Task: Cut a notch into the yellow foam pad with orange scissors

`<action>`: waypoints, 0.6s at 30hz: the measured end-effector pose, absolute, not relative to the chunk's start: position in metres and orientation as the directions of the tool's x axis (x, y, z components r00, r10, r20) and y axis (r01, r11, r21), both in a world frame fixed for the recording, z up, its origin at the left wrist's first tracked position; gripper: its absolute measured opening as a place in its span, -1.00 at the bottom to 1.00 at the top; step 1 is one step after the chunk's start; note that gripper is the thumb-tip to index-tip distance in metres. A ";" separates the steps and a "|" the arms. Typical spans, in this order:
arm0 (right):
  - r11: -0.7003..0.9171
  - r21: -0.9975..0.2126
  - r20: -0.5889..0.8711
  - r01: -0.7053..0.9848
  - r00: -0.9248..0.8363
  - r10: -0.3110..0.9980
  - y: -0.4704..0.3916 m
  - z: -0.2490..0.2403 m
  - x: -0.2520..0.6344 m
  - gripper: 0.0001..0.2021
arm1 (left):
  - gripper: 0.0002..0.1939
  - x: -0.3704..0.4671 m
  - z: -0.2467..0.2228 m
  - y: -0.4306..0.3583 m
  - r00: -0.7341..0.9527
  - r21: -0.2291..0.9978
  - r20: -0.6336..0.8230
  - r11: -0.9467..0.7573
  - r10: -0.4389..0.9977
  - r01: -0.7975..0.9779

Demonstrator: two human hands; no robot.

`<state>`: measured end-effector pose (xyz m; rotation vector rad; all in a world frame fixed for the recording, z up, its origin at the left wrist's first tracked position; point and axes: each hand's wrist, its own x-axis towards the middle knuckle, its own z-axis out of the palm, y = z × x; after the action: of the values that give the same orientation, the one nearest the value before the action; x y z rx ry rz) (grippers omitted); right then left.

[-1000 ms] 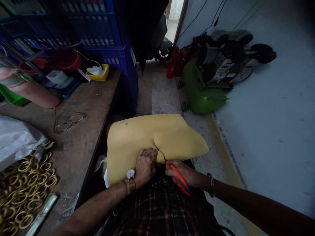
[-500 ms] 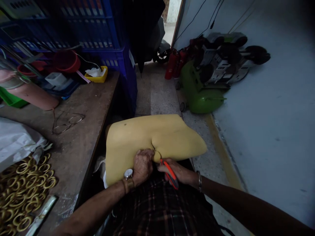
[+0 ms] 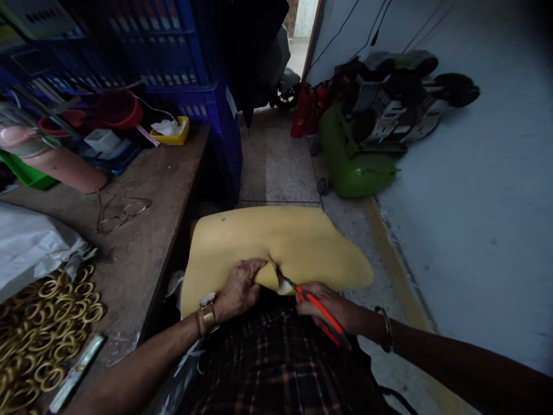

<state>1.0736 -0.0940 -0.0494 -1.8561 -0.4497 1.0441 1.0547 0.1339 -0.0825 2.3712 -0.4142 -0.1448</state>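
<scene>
A large yellow sheet (image 3: pixel 242 242) lies across the lap, with a slit running in from its near edge. My left hand (image 3: pixel 242 283) is closed on the sheet's near edge, left of the slit, where a flap is lifted and curled. My right hand (image 3: pixel 324 305) grips red-handled pliers or cutters (image 3: pixel 326 314); the exact type is hard to tell. The tool's dark tip is at the slit, beside a pale patch of the sheet's underside. A watch is on the left wrist and a bangle on the right.
On the workbench (image 3: pixel 159 202) at left are many yellow rings (image 3: pixel 56 323), a white bag (image 3: pixel 34 242), wire-framed glasses (image 3: pixel 123 216), a pink cylinder (image 3: pixel 73 167) and a yellow tray (image 3: pixel 175 135). A green compressor (image 3: pixel 358 167) and red extinguishers (image 3: pixel 305 112) stand ahead right.
My right hand has moved right with the tool, which now shows more of its length. My left hand has shifted left, and the sheet's near edge has opened into a lifted flap.
</scene>
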 end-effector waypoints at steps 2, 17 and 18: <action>-0.497 -0.861 -0.465 -0.112 0.570 0.677 -0.093 -0.046 1.075 -0.76 | -0.45 1.053 -0.078 0.133 0.930 0.649 0.003 -0.707 -0.366 -0.281; -0.336 -0.782 -0.612 -0.525 0.542 0.575 -0.085 -0.048 1.070 -0.79 | -0.73 1.063 -0.084 0.114 0.978 0.490 0.018 -0.850 -0.210 -0.192; -0.313 -0.768 -0.621 -0.558 0.534 0.573 -0.085 -0.048 1.070 -0.79 | -0.75 1.066 -0.079 0.119 0.979 0.561 -0.007 -0.811 -0.204 -0.165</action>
<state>1.0699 -0.0850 -0.0478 -1.5177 -0.0139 1.1256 1.0661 0.1193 -0.0793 2.5358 -0.2589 -0.0891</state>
